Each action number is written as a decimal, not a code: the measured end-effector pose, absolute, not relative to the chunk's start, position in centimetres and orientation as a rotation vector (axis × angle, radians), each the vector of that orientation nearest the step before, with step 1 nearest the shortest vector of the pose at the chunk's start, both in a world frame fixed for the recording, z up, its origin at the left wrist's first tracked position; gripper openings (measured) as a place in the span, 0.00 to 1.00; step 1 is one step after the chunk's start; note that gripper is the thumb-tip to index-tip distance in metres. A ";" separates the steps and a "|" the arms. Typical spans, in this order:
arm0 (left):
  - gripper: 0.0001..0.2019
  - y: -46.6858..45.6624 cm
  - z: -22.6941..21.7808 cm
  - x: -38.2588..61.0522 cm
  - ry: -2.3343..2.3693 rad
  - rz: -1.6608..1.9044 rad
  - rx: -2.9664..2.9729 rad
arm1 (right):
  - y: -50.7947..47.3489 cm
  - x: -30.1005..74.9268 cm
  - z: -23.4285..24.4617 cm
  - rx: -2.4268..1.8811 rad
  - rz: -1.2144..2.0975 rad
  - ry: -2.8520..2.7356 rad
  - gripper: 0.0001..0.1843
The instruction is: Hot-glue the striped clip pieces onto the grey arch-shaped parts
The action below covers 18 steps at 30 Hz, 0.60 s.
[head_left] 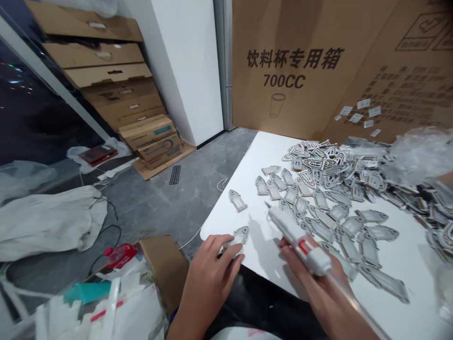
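Observation:
My left hand (215, 264) is at the near left edge of the white table. Its curled fingertips hold the near end of a small grey, arch-topped, window-shaped piece (242, 232), partly covering it. In my right hand (318, 278) is a white glue gun (288, 224) with a thin pointed tip and a long clear stick running out of its back. Its tip points away and to the left, above the tabletop. Another window-shaped piece (238, 200) lies alone farther up the left edge. Several similar pieces (322, 217) are spread flat beyond and beside my right hand.
A heap of such pieces (325, 158) covers the back of the white table (255, 156), with clear plastic wrap (421, 153) at the right. A large carton (290, 104) stands behind. Left are stacked boxes (152, 137) and a litter-filled box (163, 269) with a red bottle (122, 255).

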<state>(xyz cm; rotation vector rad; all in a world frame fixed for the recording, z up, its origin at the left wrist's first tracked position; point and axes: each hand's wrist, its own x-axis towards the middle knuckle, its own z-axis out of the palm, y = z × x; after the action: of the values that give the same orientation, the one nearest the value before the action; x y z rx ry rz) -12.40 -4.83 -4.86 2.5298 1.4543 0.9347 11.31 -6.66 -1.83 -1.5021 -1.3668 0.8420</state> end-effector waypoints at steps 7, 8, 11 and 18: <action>0.10 -5.0 -5.5 -13.7 1.520 1.100 2.432 | -6.2 11.3 -0.3 -1.358 0.832 -2.252 0.09; 0.11 -5.0 -5.6 -13.7 1.522 1.124 2.422 | -6.2 11.1 -0.2 -1.360 0.791 -2.310 0.10; 0.12 -5.2 -5.6 -13.8 1.537 1.125 2.408 | -6.2 10.9 -0.3 -1.327 0.668 -2.443 0.12; 0.14 -5.7 -5.3 -14.2 1.520 1.057 2.379 | -6.4 10.7 -0.4 -1.253 0.516 -2.505 0.11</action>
<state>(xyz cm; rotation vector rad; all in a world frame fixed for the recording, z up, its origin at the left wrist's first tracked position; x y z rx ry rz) -14.18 -5.67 -5.27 2.3789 1.5204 1.0570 10.74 -6.36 -0.36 -1.2535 -2.5055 0.5163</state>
